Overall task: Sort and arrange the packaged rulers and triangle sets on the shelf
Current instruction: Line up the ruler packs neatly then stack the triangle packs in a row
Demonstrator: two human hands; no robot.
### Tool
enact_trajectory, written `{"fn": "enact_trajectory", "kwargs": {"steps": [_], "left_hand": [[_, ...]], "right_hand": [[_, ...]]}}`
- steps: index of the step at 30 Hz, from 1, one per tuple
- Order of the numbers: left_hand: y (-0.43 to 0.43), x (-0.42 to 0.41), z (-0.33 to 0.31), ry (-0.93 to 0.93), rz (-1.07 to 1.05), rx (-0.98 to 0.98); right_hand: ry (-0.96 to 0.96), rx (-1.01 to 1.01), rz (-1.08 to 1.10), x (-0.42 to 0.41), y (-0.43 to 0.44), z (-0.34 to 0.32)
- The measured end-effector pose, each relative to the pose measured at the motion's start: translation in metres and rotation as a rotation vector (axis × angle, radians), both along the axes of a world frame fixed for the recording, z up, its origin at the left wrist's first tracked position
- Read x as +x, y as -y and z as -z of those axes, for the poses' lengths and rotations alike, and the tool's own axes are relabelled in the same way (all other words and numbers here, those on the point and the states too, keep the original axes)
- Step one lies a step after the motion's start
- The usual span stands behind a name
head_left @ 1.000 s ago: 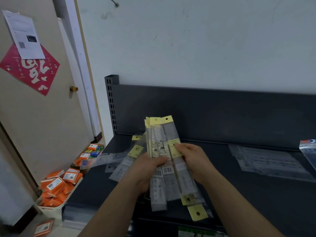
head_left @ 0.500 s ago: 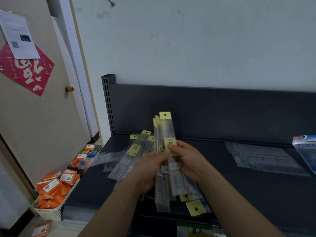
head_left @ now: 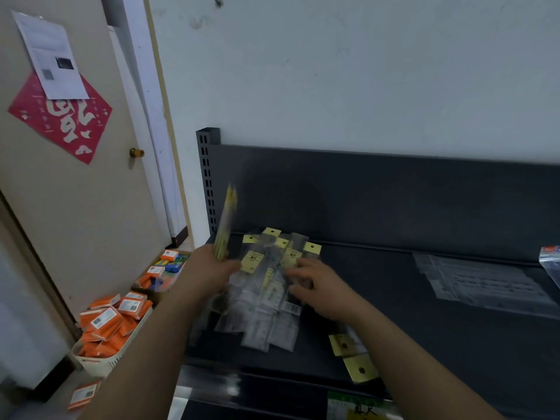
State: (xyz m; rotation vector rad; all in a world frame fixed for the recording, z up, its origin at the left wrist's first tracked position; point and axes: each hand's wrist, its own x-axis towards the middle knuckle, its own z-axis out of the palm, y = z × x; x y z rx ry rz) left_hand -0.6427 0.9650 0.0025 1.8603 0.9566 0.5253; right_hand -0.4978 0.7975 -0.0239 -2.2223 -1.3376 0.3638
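Note:
My left hand (head_left: 209,268) grips a bundle of packaged rulers (head_left: 225,221) with yellow header tags, held upright and edge-on at the shelf's left end. A loose pile of packaged rulers (head_left: 263,298) in clear sleeves lies fanned on the dark shelf (head_left: 394,313). My right hand (head_left: 315,286) rests on the pile's right side, fingers spread on the sleeves. Two yellow tags (head_left: 360,369) of other rulers stick out under my right forearm. Flat clear packets (head_left: 481,283), maybe triangle sets, lie further right.
A perforated upright post (head_left: 207,177) and dark back panel bound the shelf. A blue-topped packet (head_left: 551,262) shows at the right edge. On the floor at left a white basket (head_left: 106,338) holds orange boxes; a door with a red paper stands beyond.
The bundle held by both hands has split: my left hand carried part of it left and upright, while the rest now lies on the shelf under my right hand.

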Motion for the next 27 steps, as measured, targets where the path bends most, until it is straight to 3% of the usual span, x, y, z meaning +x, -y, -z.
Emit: {"fn": "enact_trajectory", "kwargs": {"steps": [2,7,12,19,27], "left_hand": [[-0.002,0.001,0.005,-0.128,0.013,0.049],[-0.001,0.012,0.006,-0.317,0.051,0.129],[0.005,0.017,0.007,-0.339,0.067,0.176],[0.010,0.025,0.006,-0.348,0.118,0.244],[0.015,0.026,0.009,-0.322,0.126,0.205]], "right_hand": [[0.052,-0.084,0.019,0.000,-0.003,0.001],[-0.021,-0.041,0.129,0.014,0.000,0.008],[-0.050,0.035,0.188,0.024,0.006,0.010],[0.015,-0.018,-0.044,0.015,-0.001,0.011],[-0.056,0.021,0.039,0.022,0.011,0.010]]}}
